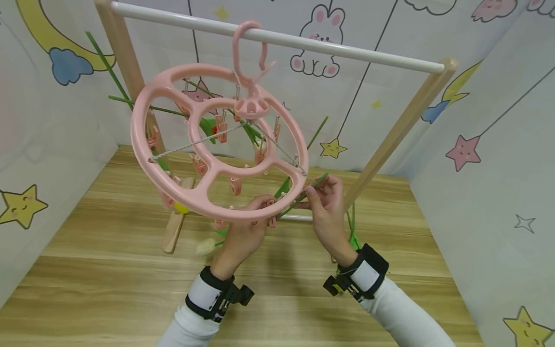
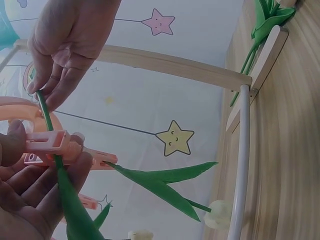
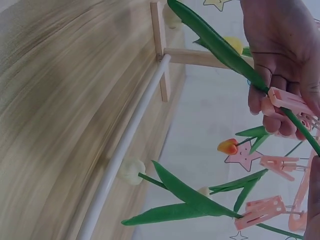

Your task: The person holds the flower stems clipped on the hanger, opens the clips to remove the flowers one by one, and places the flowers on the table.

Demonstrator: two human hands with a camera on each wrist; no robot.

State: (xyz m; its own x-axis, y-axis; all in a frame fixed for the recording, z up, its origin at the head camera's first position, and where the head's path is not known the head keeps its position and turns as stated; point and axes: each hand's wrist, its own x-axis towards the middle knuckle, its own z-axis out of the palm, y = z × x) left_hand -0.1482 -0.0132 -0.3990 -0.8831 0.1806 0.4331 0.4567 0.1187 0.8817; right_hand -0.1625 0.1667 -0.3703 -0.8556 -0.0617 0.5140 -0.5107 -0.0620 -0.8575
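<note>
A pink round hanger (image 1: 199, 197) with several clothespins hangs by its hook from a white rod (image 1: 173, 17). Under its near rim, my left hand (image 1: 244, 236) holds a pink clothespin (image 2: 47, 142) between thumb and fingers. The green stem (image 2: 46, 112) of an artificial flower passes through that clothespin, and its long leaf (image 3: 220, 45) extends beyond it. My right hand (image 1: 327, 214) pinches the stem's other end, just right of the rim. A neighbouring clothespin (image 3: 260, 212) grips a white tulip (image 3: 132, 171). Whether the held clothespin's jaws are closed I cannot tell.
Wooden posts (image 1: 390, 140) carry the rod, and a lower white bar (image 2: 242, 160) joins the feet. Other stems, including an orange tulip (image 3: 228, 146), are clipped around the hanger. More green stems (image 1: 352, 226) lie by the right foot. Printed walls surround the wooden surface (image 1: 130, 289).
</note>
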